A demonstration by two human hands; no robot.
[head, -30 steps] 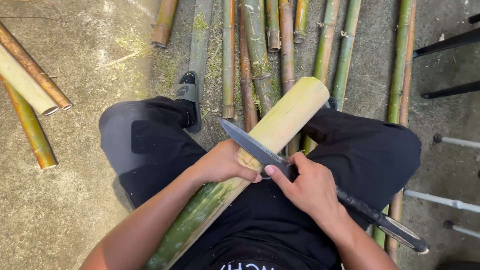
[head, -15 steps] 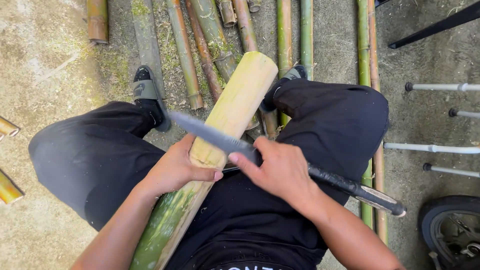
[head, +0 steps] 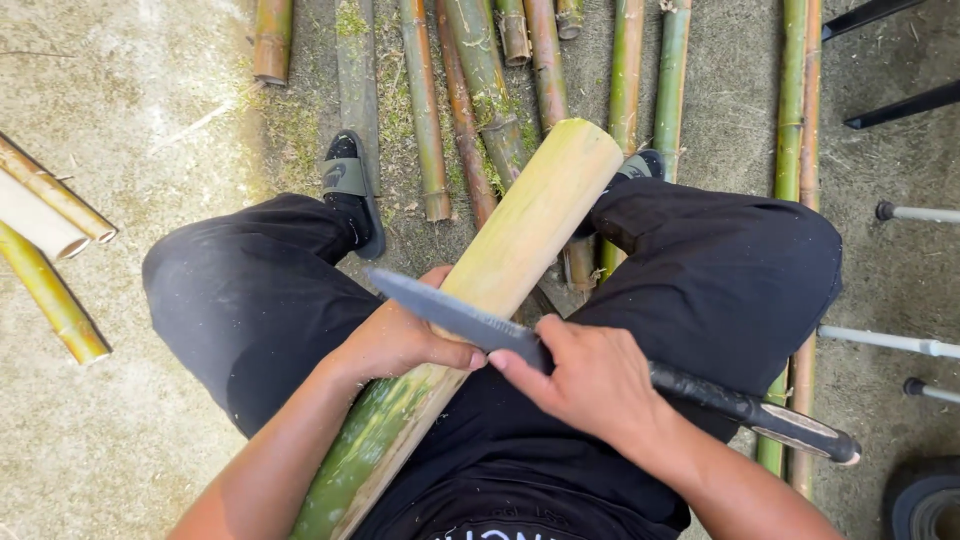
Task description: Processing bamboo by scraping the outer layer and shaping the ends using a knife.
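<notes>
- The left hand (head: pixel 400 340) clenched the thick bamboo pole (head: pixel 520 245) lying across the lap.
- The right hand (head: pixel 590 380) gripped the long knife (head: pixel 450 312), blade laid on the pole.

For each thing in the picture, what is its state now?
Bamboo pole: held slanted across the lap, far part scraped pale, near part green.
Knife: blade laid across the pole.
Left hand: grips the pole.
Right hand: holds the knife.
Bamboo stalks: lying on the ground.

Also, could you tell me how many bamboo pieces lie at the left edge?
3, side by side: a tan piece uppermost, a pale piece below it, a yellow-green piece lowest. More may lie outside view.
</notes>
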